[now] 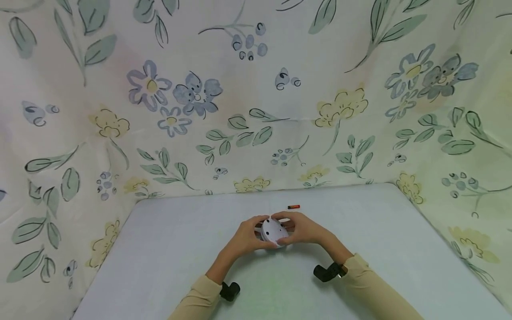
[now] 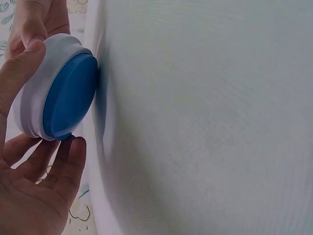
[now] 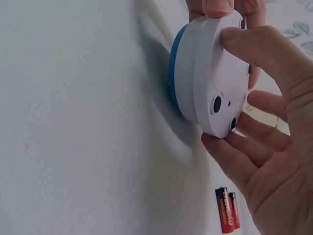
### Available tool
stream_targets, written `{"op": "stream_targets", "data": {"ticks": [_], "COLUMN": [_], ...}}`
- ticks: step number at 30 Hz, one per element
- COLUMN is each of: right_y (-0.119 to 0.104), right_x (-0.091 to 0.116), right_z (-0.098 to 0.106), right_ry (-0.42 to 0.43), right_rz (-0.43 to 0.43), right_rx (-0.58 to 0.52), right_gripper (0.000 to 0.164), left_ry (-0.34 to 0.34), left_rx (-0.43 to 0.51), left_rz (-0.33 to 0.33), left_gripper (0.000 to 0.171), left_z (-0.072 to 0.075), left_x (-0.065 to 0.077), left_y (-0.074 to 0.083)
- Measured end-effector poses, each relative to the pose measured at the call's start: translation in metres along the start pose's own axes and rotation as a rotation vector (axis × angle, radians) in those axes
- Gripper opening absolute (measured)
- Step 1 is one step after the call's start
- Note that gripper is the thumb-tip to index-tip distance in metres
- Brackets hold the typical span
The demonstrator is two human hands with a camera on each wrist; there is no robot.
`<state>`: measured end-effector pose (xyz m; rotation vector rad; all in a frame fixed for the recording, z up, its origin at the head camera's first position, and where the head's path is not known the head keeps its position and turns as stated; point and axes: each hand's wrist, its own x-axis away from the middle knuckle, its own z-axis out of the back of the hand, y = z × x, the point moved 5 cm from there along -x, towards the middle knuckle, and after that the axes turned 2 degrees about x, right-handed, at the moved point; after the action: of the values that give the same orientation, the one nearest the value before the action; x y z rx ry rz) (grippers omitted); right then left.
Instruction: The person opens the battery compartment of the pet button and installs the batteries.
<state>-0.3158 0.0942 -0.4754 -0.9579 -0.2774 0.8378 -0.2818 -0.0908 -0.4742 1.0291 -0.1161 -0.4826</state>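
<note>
Both the left hand (image 1: 245, 238) and right hand (image 1: 305, 229) curl their fingers round a round white device (image 1: 274, 231), batteries (image 1: 294, 207) lying just beyond it.

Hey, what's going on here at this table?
A person holds a round white plastic device with a blue base in both hands, left hand and right hand gripping its rim, just above the pale cloth-covered table. Its white face has small dark holes. Two red batteries lie on the table just beyond the hands.
</note>
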Motion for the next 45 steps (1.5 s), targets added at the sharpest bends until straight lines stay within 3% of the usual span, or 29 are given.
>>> {"op": "stream_targets", "data": {"ticks": [6, 11, 20, 31, 39, 45], "right_y": [-0.001, -0.004, -0.007, -0.009, -0.012, -0.004], "right_x": [-0.001, -0.001, -0.002, 0.0, -0.002, -0.002], "right_z": [0.001, -0.001, -0.004, -0.006, -0.003, -0.006], "right_ry": [-0.004, -0.018, -0.01, -0.001, 0.019, 0.031], "right_rz": [-0.021, -0.061, -0.05, -0.023, 0.002, 0.023], "right_rx": [-0.01, 0.062, 0.17, 0.171, 0.187, 0.244], "right_gripper": [0.068, 0.069, 0.067, 0.065, 0.043, 0.04], "left_ry": [-0.001, -0.003, -0.02, -0.045, -0.063, -0.054], "left_rx": [-0.003, -0.017, -0.016, -0.053, -0.083, -0.062], "left_rz": [-0.023, -0.02, -0.013, 0.011, 0.02, 0.058], "left_gripper": [0.084, 0.082, 0.079, 0.076, 0.082, 0.081], "left_z": [0.001, 0.001, 0.003, 0.004, 0.006, 0.006], "left_x": [-0.001, -0.001, -0.003, -0.005, -0.003, -0.001], "left_y": [0.003, 0.003, 0.001, 0.002, -0.001, -0.005]}}
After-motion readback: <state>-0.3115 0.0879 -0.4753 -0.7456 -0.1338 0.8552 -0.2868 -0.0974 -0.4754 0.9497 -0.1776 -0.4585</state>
